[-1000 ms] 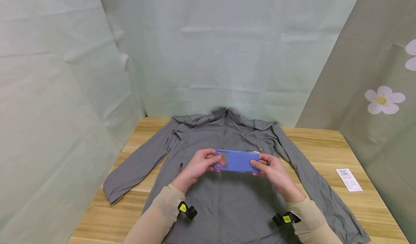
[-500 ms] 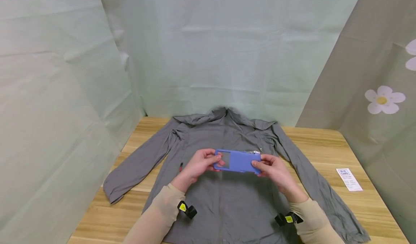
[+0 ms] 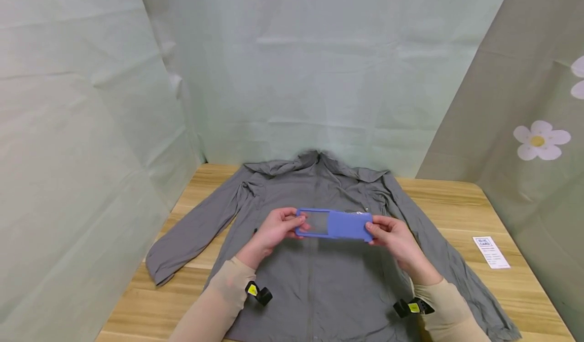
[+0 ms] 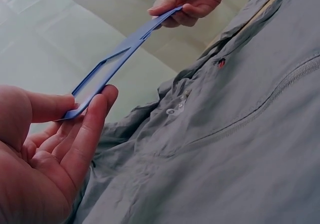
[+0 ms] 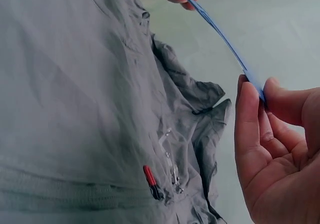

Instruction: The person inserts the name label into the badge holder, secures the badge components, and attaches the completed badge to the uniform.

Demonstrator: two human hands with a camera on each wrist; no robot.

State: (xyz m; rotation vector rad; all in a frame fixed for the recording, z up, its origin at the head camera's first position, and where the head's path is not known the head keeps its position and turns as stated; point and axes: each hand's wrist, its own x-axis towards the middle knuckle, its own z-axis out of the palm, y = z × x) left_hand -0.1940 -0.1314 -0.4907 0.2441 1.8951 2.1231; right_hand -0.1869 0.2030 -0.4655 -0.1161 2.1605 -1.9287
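Note:
A blue sliding card holder [image 3: 349, 225] with a see-through window frame at its left end is held level above a grey jacket [image 3: 292, 286]. My left hand [image 3: 276, 230] pinches the window end between thumb and fingers. The opposite, solid end is pinched by my right hand [image 3: 396, 240]. In the left wrist view the holder [image 4: 125, 47] stretches from one hand to the other, its two parts slid apart lengthwise. Edge-on in the right wrist view, the holder [image 5: 225, 42] looks thin and slightly bent.
The jacket lies spread, sleeves out, on a wooden table [image 3: 449, 205]. A white printed card [image 3: 491, 253] rests at the table's right. On the jacket are a red and black piece [image 5: 151, 180] and silvery clip-like parts [image 5: 172, 169]. Cloth walls [image 3: 319, 78] stand behind and beside.
My hands have drawn apart, the left one leftward and the right one rightward. The card holder has lengthened between them, and more of its window shows.

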